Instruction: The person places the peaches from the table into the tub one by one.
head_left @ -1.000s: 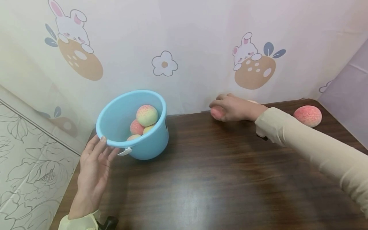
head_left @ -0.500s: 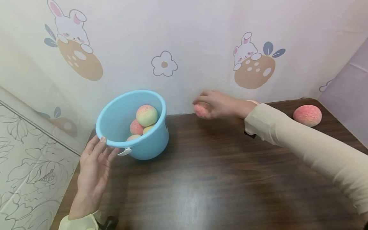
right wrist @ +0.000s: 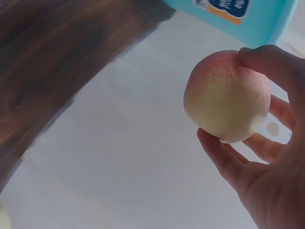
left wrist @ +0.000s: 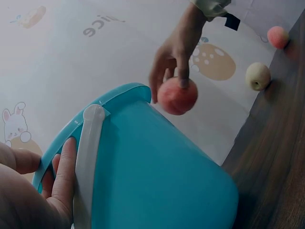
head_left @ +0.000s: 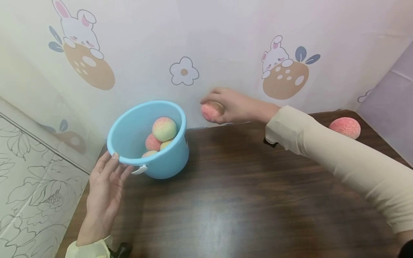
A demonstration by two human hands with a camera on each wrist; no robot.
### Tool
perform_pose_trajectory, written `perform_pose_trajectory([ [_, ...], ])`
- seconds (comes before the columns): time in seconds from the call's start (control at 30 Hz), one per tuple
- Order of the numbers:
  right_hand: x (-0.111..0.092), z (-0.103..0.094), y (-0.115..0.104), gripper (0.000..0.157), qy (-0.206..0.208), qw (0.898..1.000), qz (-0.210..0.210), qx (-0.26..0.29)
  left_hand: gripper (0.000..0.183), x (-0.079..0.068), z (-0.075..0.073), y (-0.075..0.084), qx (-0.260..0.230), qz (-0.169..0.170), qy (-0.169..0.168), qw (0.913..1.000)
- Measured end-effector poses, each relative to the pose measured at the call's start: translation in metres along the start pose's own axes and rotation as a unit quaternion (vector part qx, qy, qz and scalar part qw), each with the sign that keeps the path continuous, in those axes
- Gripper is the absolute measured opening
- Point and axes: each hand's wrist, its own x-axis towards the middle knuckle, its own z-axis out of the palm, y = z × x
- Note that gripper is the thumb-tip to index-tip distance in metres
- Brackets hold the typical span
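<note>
Four inside, one aloft, two at the right

One printed wall (head_left: 226,53) meets the back edge of one dark table (head_left: 226,200), whose wood stretches rightward from one blue bucket (head_left: 172,163) near the left edge. Two hands: the left hand (head_left: 104,190) pinches the rim between thumb and fingers; the right hand (head_left: 237,105) pinches the held peach (head_left: 210,111), fingers spread around it. That peach is in the air, just right of the rim, apart from it. Four bucket peaches (head_left: 164,129) show inside. Near the back edge lie one pink peach (head_left: 345,127) and one pale peach (left wrist: 258,75).

Homelike setting, bunny-print wall covering (head_left: 226,53), dark wood-grain tabletop (head_left: 232,193)
</note>
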Motion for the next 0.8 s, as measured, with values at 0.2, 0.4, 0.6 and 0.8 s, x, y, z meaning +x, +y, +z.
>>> perform_pose_trajectory([
  [0.2, 0.008, -0.007, -0.013, 0.063, 0.023, 1.000, 0.004, 0.010, 0.058, 0.001, 0.000, -0.001, 0.003, -0.006, 0.001, 1.0000],
  [0.4, 0.016, -0.008, -0.026, 0.063, 0.074, 0.997, -0.023, 0.017, 0.058, 0.001, -0.001, -0.001, -0.003, -0.005, 0.002, 1.0000],
  [0.6, 0.023, -0.009, -0.038, 0.062, 0.120, 0.991, -0.049, 0.016, 0.059, 0.000, 0.000, 0.000, -0.002, -0.004, 0.000, 1.0000],
  [0.8, 0.030, -0.008, -0.049, 0.064, 0.126, 0.991, -0.046, 0.022, 0.058, 0.000, 0.000, 0.000, -0.004, -0.005, 0.002, 1.0000],
])
